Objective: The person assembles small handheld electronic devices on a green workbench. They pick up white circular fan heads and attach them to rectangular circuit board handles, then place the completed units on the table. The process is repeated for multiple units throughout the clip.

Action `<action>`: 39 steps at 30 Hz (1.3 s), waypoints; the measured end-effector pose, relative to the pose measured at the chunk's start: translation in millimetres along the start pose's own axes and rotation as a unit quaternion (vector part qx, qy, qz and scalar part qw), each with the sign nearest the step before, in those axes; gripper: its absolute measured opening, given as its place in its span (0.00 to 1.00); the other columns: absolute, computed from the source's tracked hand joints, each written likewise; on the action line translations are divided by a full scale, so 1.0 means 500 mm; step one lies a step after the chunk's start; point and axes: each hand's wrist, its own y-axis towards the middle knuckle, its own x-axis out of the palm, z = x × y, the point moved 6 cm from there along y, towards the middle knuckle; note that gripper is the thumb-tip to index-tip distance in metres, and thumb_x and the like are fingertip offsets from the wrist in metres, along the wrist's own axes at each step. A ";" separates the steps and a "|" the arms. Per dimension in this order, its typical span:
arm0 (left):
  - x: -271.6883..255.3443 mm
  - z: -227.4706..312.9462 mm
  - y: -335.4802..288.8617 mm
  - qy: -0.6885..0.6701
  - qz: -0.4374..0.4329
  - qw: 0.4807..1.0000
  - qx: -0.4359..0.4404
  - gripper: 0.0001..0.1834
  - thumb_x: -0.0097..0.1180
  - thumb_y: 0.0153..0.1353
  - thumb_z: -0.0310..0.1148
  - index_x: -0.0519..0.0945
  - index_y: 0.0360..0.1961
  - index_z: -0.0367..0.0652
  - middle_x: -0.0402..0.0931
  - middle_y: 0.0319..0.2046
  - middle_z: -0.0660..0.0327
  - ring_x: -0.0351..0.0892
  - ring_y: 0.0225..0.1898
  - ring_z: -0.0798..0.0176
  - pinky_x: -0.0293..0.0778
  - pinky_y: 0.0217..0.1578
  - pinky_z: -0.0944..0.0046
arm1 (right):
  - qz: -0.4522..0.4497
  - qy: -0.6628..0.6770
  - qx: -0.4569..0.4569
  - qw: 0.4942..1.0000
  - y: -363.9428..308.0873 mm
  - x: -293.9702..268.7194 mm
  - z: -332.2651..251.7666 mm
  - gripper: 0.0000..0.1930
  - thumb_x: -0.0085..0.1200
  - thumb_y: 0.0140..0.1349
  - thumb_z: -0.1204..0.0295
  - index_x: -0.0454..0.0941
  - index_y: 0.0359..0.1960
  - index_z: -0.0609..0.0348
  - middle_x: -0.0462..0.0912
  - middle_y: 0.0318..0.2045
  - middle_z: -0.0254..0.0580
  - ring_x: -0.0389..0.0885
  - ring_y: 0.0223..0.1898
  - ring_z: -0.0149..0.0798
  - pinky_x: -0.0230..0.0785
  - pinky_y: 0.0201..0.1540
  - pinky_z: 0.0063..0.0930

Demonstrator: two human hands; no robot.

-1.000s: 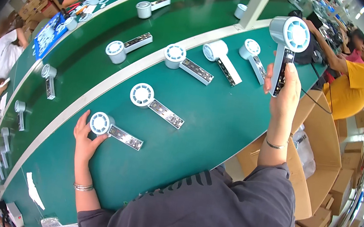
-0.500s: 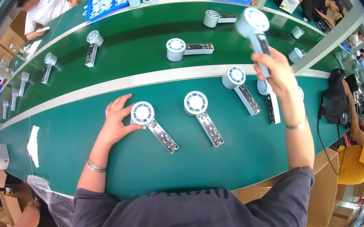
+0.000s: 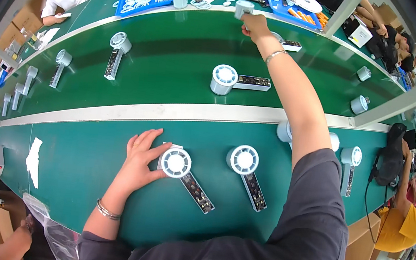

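A: Left hand [image 3: 140, 160] is laid flat, fingers spread and unclenched, against the round white fan head with a dark circuit-board handle [image 3: 184, 173] on the green table [image 3: 82, 166]; the head is touched at the fingertips, nothing is grasped.

B: Right hand [image 3: 255, 25]?

A: It is stretched far across the green conveyor belt [image 3: 174, 67], clenched around a second white fan unit [image 3: 243, 9] at the far edge.

B: Count?

A: On the near table, four fan units are seen, one partly hidden by the arm. On the belt, at least five are counted.
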 end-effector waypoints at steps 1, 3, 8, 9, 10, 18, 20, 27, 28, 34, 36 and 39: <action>-0.001 -0.001 0.000 0.002 -0.002 1.000 -0.004 0.33 0.71 0.34 0.39 0.78 0.48 0.47 0.63 0.58 0.53 0.58 0.61 0.51 0.46 0.60 0.45 | 0.025 -0.008 -0.021 0.999 0.030 0.013 0.009 0.18 0.57 0.49 0.72 0.68 0.39 0.71 0.77 0.30 0.49 0.77 0.25 0.38 0.72 0.21 0.28; 0.000 -0.002 0.002 0.004 -0.002 1.000 -0.016 0.32 0.70 0.33 0.37 0.79 0.47 0.47 0.62 0.58 0.54 0.59 0.61 0.51 0.47 0.60 0.44 | 0.079 -0.009 -0.017 0.997 0.074 0.025 0.019 0.14 0.56 0.50 0.72 0.72 0.35 0.71 0.76 0.23 0.46 0.75 0.20 0.35 0.69 0.17 0.28; 0.004 -0.008 0.012 0.006 -0.005 1.000 -0.015 0.31 0.70 0.34 0.34 0.79 0.46 0.48 0.62 0.58 0.54 0.60 0.60 0.50 0.49 0.59 0.44 | 0.171 -0.023 0.060 0.983 0.122 0.011 0.032 0.16 0.56 0.51 0.72 0.72 0.36 0.75 0.78 0.22 0.48 0.75 0.15 0.34 0.68 0.14 0.25; 0.005 -0.010 0.012 0.005 -0.007 1.000 -0.015 0.31 0.69 0.34 0.34 0.79 0.46 0.48 0.62 0.58 0.54 0.60 0.60 0.50 0.49 0.59 0.44 | 0.174 -0.010 0.059 0.983 0.122 0.013 0.037 0.16 0.56 0.51 0.72 0.72 0.36 0.74 0.78 0.23 0.48 0.75 0.15 0.34 0.69 0.14 0.25; 0.002 -0.009 0.010 0.010 -0.006 1.000 -0.018 0.31 0.69 0.33 0.34 0.79 0.46 0.48 0.62 0.58 0.54 0.60 0.60 0.50 0.49 0.59 0.44 | 0.175 0.004 0.057 0.983 0.117 0.018 0.039 0.16 0.56 0.52 0.72 0.72 0.37 0.74 0.78 0.24 0.48 0.75 0.15 0.34 0.70 0.15 0.24; 0.001 -0.010 0.022 0.011 -0.014 1.000 -0.019 0.31 0.69 0.33 0.33 0.79 0.46 0.47 0.62 0.59 0.54 0.60 0.60 0.49 0.50 0.58 0.43 | 0.040 0.029 0.083 0.995 0.263 0.058 0.143 0.12 0.55 0.55 0.72 0.73 0.39 0.66 0.77 0.27 0.46 0.77 0.22 0.40 0.72 0.22 0.29; 0.001 -0.014 0.018 0.008 -0.014 1.000 -0.024 0.31 0.69 0.33 0.33 0.78 0.46 0.47 0.62 0.59 0.54 0.60 0.60 0.49 0.50 0.58 0.43 | 0.094 -0.068 0.105 0.988 0.153 0.062 0.070 0.12 0.55 0.55 0.71 0.74 0.36 0.69 0.81 0.27 0.48 0.80 0.19 0.38 0.74 0.18 0.23; 0.003 -0.010 0.023 -0.006 -0.012 1.000 0.006 0.32 0.69 0.33 0.33 0.78 0.47 0.47 0.62 0.59 0.54 0.60 0.60 0.49 0.50 0.58 0.42 | -0.056 -0.348 -0.067 0.933 0.334 0.026 0.090 0.09 0.52 0.55 0.73 0.75 0.36 0.64 0.78 0.28 0.42 0.78 0.28 0.39 0.73 0.30 0.32; 0.002 -0.011 0.021 -0.004 -0.012 1.000 0.002 0.32 0.69 0.33 0.33 0.77 0.47 0.47 0.62 0.59 0.54 0.60 0.60 0.49 0.50 0.58 0.43 | -0.071 -0.397 -0.125 0.907 0.313 0.051 0.063 0.09 0.51 0.55 0.74 0.75 0.37 0.64 0.79 0.29 0.42 0.78 0.30 0.40 0.73 0.32 0.33; 0.007 -0.010 0.008 0.008 -0.001 1.000 -0.006 0.39 0.70 0.31 0.35 0.73 0.52 0.46 0.62 0.59 0.55 0.59 0.61 0.50 0.48 0.60 0.44 | -0.086 -0.461 -0.336 0.816 0.057 0.075 -0.100 0.12 0.47 0.54 0.76 0.75 0.40 0.64 0.81 0.36 0.45 0.79 0.40 0.43 0.71 0.43 0.37; 0.005 -0.010 0.008 0.006 0.000 1.000 -0.011 0.42 0.71 0.30 0.36 0.71 0.54 0.46 0.61 0.59 0.55 0.58 0.61 0.50 0.48 0.60 0.44 | -0.101 -0.515 -0.339 0.780 0.007 0.052 -0.103 0.13 0.46 0.53 0.77 0.75 0.41 0.64 0.82 0.38 0.46 0.80 0.44 0.44 0.70 0.46 0.38; -0.002 0.003 0.004 -0.040 0.004 0.999 -0.003 0.46 0.72 0.31 0.38 0.68 0.57 0.43 0.61 0.59 0.53 0.57 0.62 0.50 0.46 0.61 0.44 | -0.136 -0.710 -0.200 0.661 -0.007 -0.047 -0.066 0.18 0.44 0.54 0.73 0.76 0.46 0.61 0.76 0.46 0.57 0.75 0.49 0.53 0.68 0.50 0.39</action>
